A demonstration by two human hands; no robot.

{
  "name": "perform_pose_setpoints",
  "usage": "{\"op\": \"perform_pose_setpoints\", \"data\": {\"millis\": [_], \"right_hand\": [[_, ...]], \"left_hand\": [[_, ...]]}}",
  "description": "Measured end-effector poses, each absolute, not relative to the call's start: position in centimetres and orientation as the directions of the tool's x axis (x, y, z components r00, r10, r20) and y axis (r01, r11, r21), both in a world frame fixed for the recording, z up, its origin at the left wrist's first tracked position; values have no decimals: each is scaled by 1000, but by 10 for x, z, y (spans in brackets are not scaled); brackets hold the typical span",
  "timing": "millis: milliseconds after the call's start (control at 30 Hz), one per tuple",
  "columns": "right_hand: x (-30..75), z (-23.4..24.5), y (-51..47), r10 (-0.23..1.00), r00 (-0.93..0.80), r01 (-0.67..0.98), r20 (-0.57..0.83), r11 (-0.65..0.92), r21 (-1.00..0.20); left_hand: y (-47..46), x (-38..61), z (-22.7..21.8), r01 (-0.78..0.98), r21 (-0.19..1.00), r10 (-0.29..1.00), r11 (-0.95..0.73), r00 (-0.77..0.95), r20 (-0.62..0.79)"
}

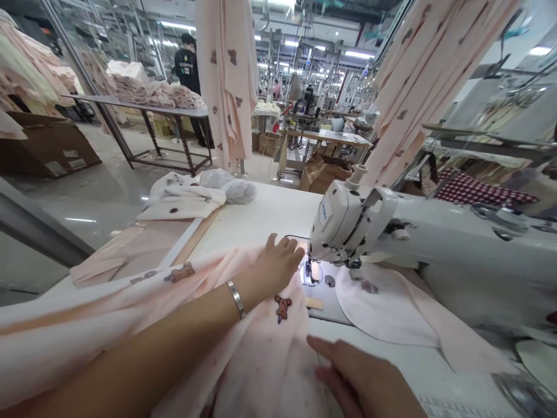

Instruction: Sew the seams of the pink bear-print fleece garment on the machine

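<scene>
Here, at the bottom right of the frame, the right hand (361,377) lies flat on the pink printed fabric (261,348), fingers (324,347) together and extended, pinching nothing; the palm runs out of the frame, so I cannot tell what its heel does. The fabric spreads over the lower left and centre of the worktop (261,217), with a small bear motif (282,307) showing just below the left wrist. The left forearm crosses from the lower left, a metal bangle (236,299) on the wrist. The left hand (276,264) rests palm down on the fabric's far edge, fingers (289,247) close together and flat, tips just beside the presser foot (311,271) of the white sewing machine (348,223). A rounded pale pink cut piece (383,307) lies on the machine bed, right of the needle.

Judged step: feeding the fabric edge to the needle, both hands holding it smooth. The next move likely calls for keeping the edge aligned with the foot and the left fingertips clear of the needle.

Farther up, folded pieces (183,197) sit at the worktop's far end; hanging pink cloth (228,75) and a person in black (188,67) stand at the upper left.
</scene>
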State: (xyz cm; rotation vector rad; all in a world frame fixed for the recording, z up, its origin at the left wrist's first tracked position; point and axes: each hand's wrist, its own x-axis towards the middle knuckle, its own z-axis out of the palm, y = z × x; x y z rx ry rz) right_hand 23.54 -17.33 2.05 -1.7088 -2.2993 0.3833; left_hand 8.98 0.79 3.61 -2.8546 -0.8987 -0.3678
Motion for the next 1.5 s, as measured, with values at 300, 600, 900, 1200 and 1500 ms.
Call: {"op": "perform_pose_setpoints", "data": {"millis": [300,600,900,1200,1500], "right_hand": [[254,47,-109,910,-405,897,-83,379,-228],[283,21,-77,937,-328,945,118,325,47],[302,12,-69,916,-274,962,293,259,88],[289,11,-91,778,-553,816,297,578,8],[266,7,-102,670,-632,713,390,700,-46]], "left_hand": [[-81,58,18,494,35,489,-869,843,225],[-58,57,16,445,303,514,-842,833,204],[-21,75,16,408,273,469,-872,855,221],[-30,75,13,232,129,258,-964,932,256],[-10,78,10,206,139,238,-969,931,277]]}}
